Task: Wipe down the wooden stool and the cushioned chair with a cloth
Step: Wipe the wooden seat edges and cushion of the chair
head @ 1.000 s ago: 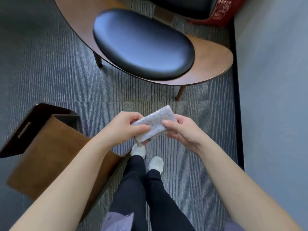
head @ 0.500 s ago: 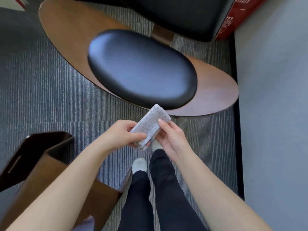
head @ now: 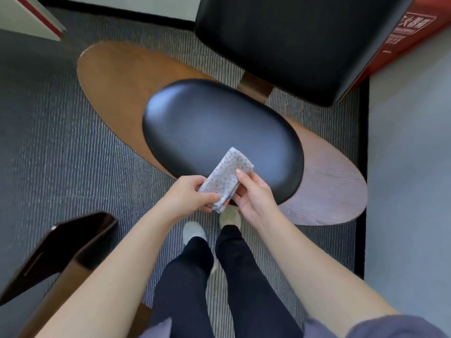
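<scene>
The small folded cloth of pale fabric with a fine dotted print (head: 225,178) is pinched between both hands, above the near edge of the cushioned chair. The left hand (head: 189,195) grips its lower end at about seven o'clock from the cloth's middle, thumb over the fold; the right hand (head: 253,193) holds the side at about four o'clock, a fingertip pressed on top. I judge this two-handed hold is meant to keep the cloth folded into a flat pad ready for wiping.

The free corner points toward one o'clock, over the glossy black oval seat cushion (head: 219,135) of the chair, which rests on a broad brown wooden seat board (head: 114,79). The black padded backrest (head: 288,42) stands at twelve o'clock. The brown wooden stool with a dark slotted side (head: 61,252) sits at eight o'clock, well apart from the hands.
</scene>
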`<action>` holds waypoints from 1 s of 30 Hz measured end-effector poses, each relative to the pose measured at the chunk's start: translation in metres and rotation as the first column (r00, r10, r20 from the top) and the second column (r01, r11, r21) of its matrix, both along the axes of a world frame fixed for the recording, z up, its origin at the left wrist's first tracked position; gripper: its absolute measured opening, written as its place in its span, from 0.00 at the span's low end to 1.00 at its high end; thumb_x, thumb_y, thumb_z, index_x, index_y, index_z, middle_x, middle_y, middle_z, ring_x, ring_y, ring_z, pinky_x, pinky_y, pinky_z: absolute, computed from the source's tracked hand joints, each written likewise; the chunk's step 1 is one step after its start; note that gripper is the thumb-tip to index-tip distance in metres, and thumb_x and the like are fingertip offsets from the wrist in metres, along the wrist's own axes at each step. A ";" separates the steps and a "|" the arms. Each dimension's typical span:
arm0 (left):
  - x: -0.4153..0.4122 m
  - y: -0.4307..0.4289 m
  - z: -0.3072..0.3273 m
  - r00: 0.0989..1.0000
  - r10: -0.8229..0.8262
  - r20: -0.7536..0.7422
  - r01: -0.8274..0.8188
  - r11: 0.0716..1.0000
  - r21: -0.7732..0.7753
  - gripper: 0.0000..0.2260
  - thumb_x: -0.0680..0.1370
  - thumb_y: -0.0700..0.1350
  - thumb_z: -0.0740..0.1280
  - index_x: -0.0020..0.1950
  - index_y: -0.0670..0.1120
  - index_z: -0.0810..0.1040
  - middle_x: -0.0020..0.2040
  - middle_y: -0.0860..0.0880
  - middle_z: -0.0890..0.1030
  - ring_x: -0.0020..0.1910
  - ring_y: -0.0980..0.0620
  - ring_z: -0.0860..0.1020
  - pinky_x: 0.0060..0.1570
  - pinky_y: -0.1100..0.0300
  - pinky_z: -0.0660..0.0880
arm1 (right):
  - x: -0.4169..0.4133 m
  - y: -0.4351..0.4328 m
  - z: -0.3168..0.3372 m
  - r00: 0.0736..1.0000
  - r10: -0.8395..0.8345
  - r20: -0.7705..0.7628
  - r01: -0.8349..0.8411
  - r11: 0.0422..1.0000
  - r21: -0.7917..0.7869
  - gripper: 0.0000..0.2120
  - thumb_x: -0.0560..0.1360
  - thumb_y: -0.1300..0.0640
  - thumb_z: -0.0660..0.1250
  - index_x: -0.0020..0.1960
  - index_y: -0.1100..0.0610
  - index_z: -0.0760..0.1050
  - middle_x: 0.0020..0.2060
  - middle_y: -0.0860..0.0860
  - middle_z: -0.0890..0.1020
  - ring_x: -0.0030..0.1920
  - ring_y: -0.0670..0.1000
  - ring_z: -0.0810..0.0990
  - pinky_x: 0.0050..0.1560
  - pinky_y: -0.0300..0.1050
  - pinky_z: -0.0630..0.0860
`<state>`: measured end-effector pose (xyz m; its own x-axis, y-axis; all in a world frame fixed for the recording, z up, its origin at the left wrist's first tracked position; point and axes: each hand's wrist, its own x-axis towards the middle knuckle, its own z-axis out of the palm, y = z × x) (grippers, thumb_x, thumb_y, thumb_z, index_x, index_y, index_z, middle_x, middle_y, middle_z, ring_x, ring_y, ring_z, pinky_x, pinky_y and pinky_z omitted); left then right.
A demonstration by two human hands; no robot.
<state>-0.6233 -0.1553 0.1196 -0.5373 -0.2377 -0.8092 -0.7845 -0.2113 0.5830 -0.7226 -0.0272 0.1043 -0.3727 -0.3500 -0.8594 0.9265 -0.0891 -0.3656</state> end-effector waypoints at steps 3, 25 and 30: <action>-0.013 -0.023 -0.002 0.999 -0.040 0.011 0.040 0.996 -0.075 0.06 0.73 0.40 0.74 0.48 0.45 0.82 0.42 0.47 0.85 0.41 0.51 0.85 0.43 0.56 0.82 | -0.011 -0.023 -0.002 1.000 -0.028 0.006 0.028 0.999 -0.015 0.05 0.79 0.64 0.64 0.53 0.62 0.76 0.47 0.57 0.84 0.47 0.53 0.84 0.49 0.50 0.82; -0.089 -0.397 -0.121 0.647 -0.696 0.312 0.580 0.184 -0.793 0.18 0.74 0.41 0.69 0.65 0.46 0.77 0.75 0.41 0.65 0.77 0.39 0.56 0.73 0.37 0.50 | -0.091 -0.320 -0.127 0.964 -0.208 -0.165 0.261 0.855 0.447 0.06 0.78 0.63 0.66 0.52 0.56 0.79 0.49 0.52 0.84 0.50 0.51 0.84 0.53 0.49 0.81; -0.117 -0.436 -0.146 0.559 -0.672 0.486 0.648 -0.012 -0.762 0.32 0.78 0.49 0.66 0.78 0.44 0.57 0.77 0.39 0.60 0.69 0.40 0.70 0.56 0.47 0.72 | -0.152 -0.348 -0.166 0.855 0.271 -0.441 0.158 0.675 0.721 0.07 0.75 0.59 0.63 0.40 0.54 0.77 0.35 0.46 0.78 0.38 0.48 0.77 0.39 0.41 0.74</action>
<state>-0.7408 -0.5908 -0.0261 -0.8732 -0.2355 -0.4267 -0.2737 0.9614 0.0294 -0.8743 -0.3750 -0.0615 -0.7980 0.2528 -0.5471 0.5982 0.4419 -0.6685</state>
